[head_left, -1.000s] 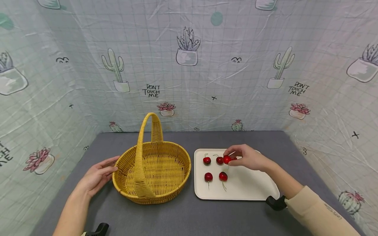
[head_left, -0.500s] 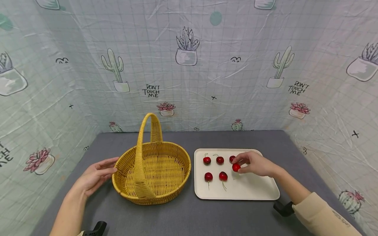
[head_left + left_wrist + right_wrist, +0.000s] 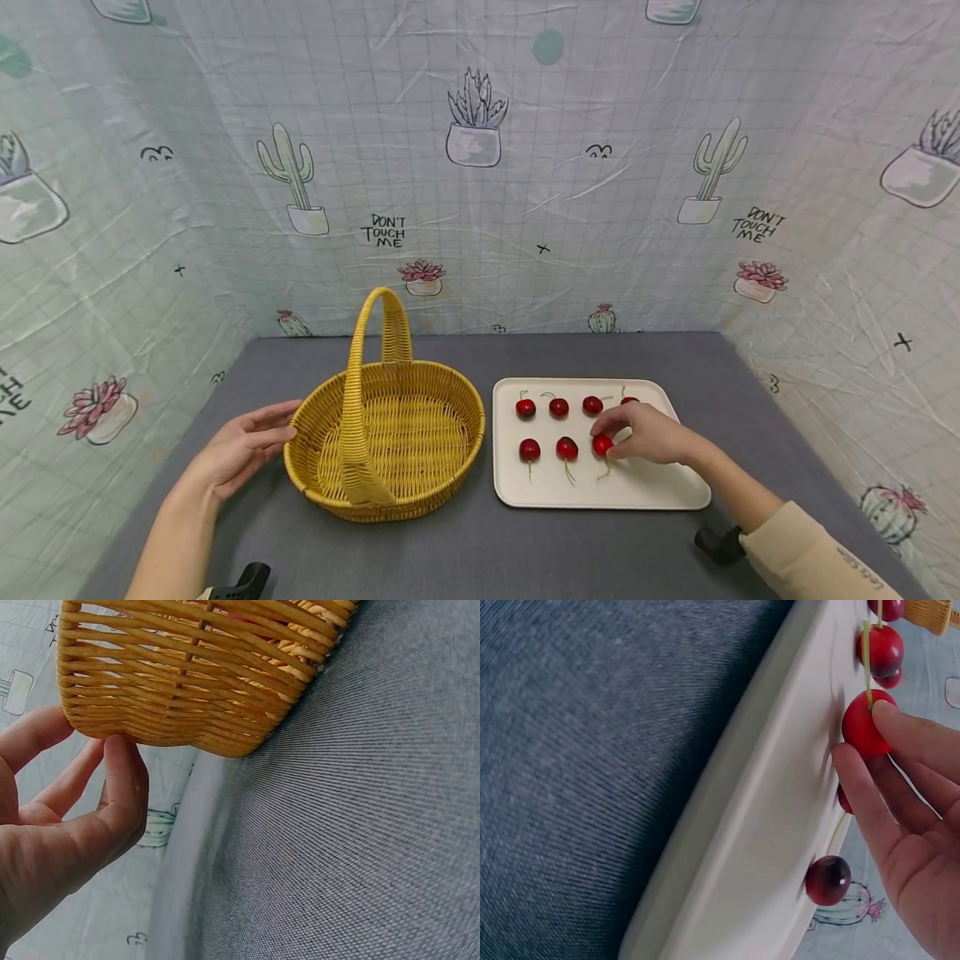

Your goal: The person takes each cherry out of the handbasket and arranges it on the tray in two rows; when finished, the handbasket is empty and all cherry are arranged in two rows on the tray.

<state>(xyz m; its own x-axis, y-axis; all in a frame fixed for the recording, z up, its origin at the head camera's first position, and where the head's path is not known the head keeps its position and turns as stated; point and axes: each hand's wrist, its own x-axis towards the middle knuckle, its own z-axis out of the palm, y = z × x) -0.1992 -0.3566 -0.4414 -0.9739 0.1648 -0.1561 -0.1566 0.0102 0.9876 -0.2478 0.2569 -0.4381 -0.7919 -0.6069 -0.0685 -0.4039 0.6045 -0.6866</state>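
My right hand [image 3: 651, 435] pinches a red cherry [image 3: 602, 446] between thumb and fingers, low over the white tray [image 3: 525, 492]. In the right wrist view the held cherry [image 3: 864, 724] has its green stem pointing away from the fingers. Several more cherries lie on the tray in two rows, one of them [image 3: 628, 401] partly covered by the hand in the head view. At the left, the fingertips of my left hand [image 3: 243, 450] touch the outer rim of a yellow wicker basket [image 3: 412, 433], which has a tall handle and nothing inside.
A grey cloth [image 3: 480, 550] covers the table. Behind and at both sides hangs a curtain [image 3: 525, 200] printed with cacti. The basket stands just left of the tray, a narrow gap between them.
My right hand has moved right and toward me with the cherry, now level with the front row. The back-row cherries it covered have come into view. The left hand stays at the basket.
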